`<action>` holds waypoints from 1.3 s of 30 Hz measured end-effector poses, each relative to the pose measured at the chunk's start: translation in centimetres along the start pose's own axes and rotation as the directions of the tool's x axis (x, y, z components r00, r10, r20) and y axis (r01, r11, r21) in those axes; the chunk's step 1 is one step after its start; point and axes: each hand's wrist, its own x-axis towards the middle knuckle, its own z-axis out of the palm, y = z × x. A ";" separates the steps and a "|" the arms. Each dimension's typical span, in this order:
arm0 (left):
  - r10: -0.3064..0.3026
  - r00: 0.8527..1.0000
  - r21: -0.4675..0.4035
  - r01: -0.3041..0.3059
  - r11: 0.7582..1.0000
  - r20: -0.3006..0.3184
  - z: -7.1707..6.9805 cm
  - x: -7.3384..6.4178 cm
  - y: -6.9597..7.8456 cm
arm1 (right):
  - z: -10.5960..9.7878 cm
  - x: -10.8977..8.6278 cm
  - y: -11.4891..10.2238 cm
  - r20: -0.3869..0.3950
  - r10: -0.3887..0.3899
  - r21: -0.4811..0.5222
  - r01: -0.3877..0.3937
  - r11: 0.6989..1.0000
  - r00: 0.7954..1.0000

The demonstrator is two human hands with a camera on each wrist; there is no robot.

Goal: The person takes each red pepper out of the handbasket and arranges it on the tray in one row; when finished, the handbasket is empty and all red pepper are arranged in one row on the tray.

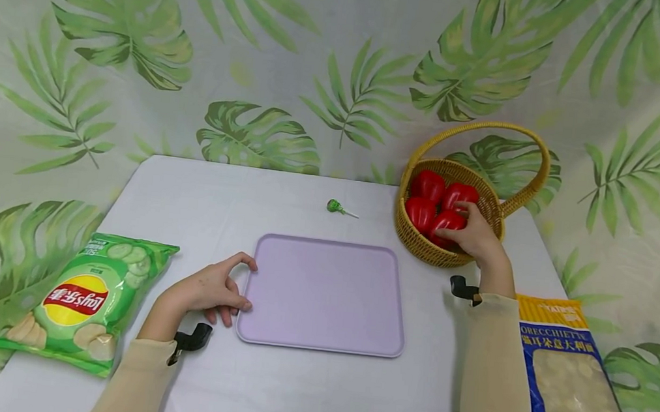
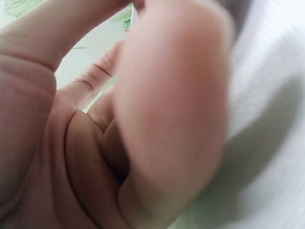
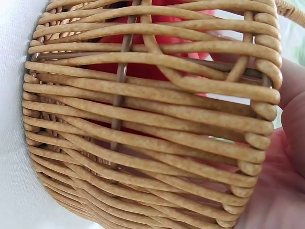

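Observation:
My left hand [image 1: 207, 289] lies at the left side of a lilac rectangular tray [image 1: 325, 295], thumb and index fingertips spread apart and touching its rim, the other fingers bent below. In the left wrist view, blurred fingers [image 2: 174, 109] fill most of the picture. Inside the round wicker basket [image 1: 420, 248], my right hand [image 1: 473, 235] grips the nearest red bell pepper [image 1: 445, 224], thumb on one side and fingers on the other. Several red peppers sit together in there. Woven basket wall [image 3: 143, 114] hides most of that grip from the right wrist camera.
A green lollipop [image 1: 334, 206] lies behind the tray. To the left is a green bag of chips [image 1: 82, 302], to the right a blue and yellow pasta bag [image 1: 576, 384]. The basket's tall handle [image 1: 484, 125] arches over its opening. Leaf-patterned cloth hangs behind the white table.

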 end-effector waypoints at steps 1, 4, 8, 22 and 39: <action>0.002 1.000 -0.003 -0.002 1.000 0.003 0.0 0.0 0.0 | 0.0 0.0 0.0 -0.001 0.004 -0.013 -0.004 1.000 1.000; 0.006 1.000 -0.014 -0.006 1.000 0.013 -0.1 0.1 -0.1 | -0.1 0.1 0.0 -0.003 0.013 -0.036 -0.013 0.999 1.000; 0.007 1.000 -0.026 -0.007 1.000 0.024 -0.1 0.2 -0.2 | -0.1 0.0 -0.1 -0.006 0.020 -0.046 -0.020 0.999 1.000; 0.017 0.999 -0.037 -0.016 0.999 0.036 -0.1 0.4 -0.4 | -0.1 -0.2 -0.3 -0.009 0.026 -0.082 -0.027 0.996 1.000; 0.019 0.999 -0.055 -0.017 0.998 0.041 -0.1 0.2 -0.6 | 0.1 -0.2 -0.2 -0.044 0.016 -0.080 -0.020 0.997 0.999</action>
